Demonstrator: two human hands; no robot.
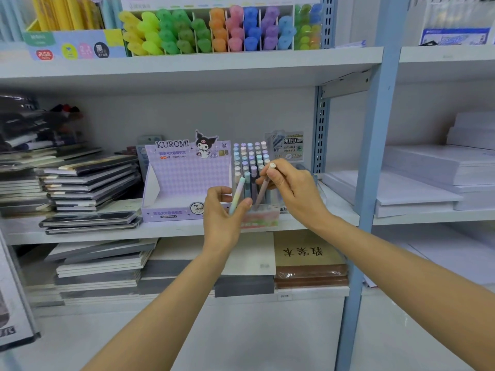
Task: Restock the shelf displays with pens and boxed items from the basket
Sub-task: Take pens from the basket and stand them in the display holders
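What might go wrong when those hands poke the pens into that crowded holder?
1. The pen holder looks nearly full, so the pink pen in the right hand may jam against its neighbours or land crooked.
2. The left hand only pinches the pastel pen between thumb and fingers; it might slip and drop.
3. The holder sits near the front edge of the shelf, so a hard push might tip it forward.

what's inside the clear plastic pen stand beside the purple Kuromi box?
Rows of upright pastel-capped pens. The right hand pinches a beige pen angled into the clear plastic pen stand; the left hand, holding a green-blue gradient pen, hides the front-left slots.
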